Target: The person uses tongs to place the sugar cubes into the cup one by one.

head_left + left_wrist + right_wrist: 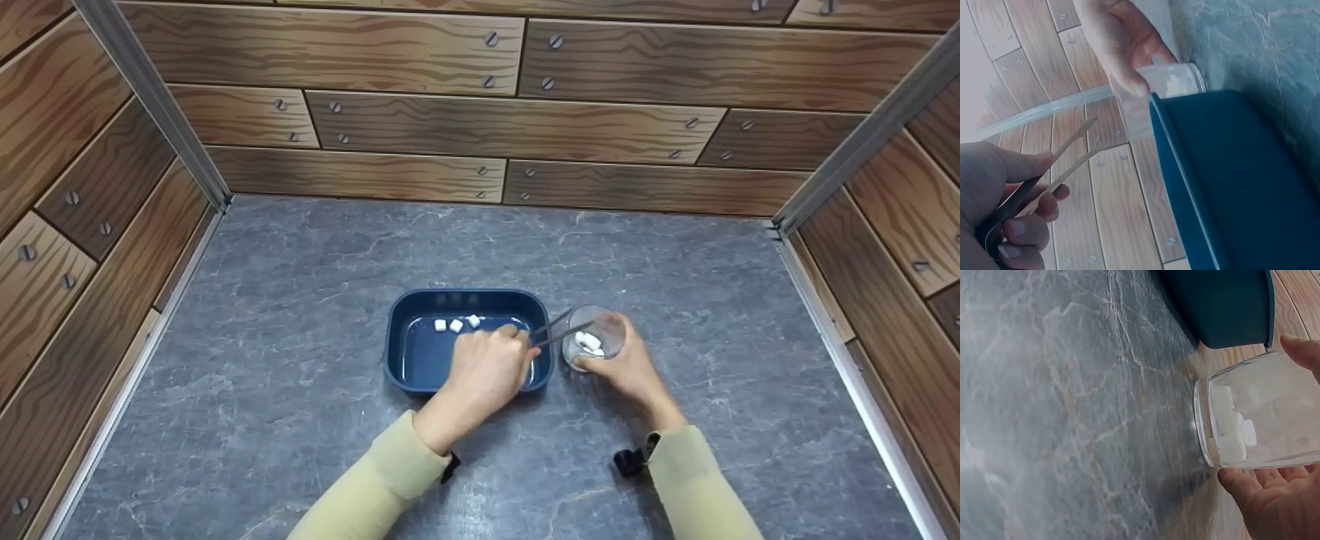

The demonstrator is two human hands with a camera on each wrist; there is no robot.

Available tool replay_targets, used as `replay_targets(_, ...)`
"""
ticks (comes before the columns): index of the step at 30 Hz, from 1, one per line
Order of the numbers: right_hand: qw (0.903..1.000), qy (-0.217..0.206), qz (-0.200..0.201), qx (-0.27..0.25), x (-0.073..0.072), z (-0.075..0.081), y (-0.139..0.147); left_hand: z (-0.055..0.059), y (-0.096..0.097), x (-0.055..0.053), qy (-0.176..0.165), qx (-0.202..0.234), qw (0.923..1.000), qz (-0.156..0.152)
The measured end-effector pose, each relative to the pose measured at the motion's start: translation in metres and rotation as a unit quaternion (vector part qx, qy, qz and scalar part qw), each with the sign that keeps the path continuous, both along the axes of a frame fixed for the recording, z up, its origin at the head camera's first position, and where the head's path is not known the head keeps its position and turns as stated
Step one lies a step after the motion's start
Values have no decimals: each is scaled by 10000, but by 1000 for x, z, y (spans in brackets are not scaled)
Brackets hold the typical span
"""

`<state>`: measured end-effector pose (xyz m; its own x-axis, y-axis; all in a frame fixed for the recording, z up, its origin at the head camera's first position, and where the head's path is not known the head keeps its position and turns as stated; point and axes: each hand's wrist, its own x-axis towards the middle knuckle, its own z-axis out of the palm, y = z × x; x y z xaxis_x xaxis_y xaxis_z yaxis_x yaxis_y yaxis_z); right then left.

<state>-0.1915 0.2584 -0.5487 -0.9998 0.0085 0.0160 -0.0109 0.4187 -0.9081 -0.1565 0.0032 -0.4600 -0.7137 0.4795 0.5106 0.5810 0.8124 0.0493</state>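
Note:
My left hand grips a pair of metal tongs over the right part of a dark blue rectangular tub. The tongs' toothed tips are spread, with nothing between them in the left wrist view; from the head they overlap the mouth of a clear glass. Around that glass, just right of the tub, my right hand wraps its thumb and fingers. Several white cubes lie at the bottom of the glass. Inside the tub, 3 white cubes sit toward the back.
Beneath everything is a grey marbled tabletop. Wood-patterned panels enclose it at the back and both sides, with metal strips along the side edges. A black wrist device shows by the right sleeve.

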Motion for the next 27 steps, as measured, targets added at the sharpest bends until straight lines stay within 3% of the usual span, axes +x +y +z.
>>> replay_targets(6, 10000, -21, -5, 59, 2, 4, -2, 0, -17, 0, -125, 165, 9995, 250)
replay_targets(11, 9999, -128, 36, 5, 13, 31, -12, -1, -34, -1, -304, 220, 9978, 537)
replay_targets(13, 9999, -120, 22, 93, 11, 28, -11, -2, -42, -2, -391, 230, 9968, 659)
replay_targets(18, 9996, 38, -22, 276, 0, -1, 0, -4, -62, -3, -685, 284, 9931, 903)
replay_targets(27, 9997, 95, -16, 227, 0, -2, 0, -12, -94, -3, -1109, 250, 9861, 1215)
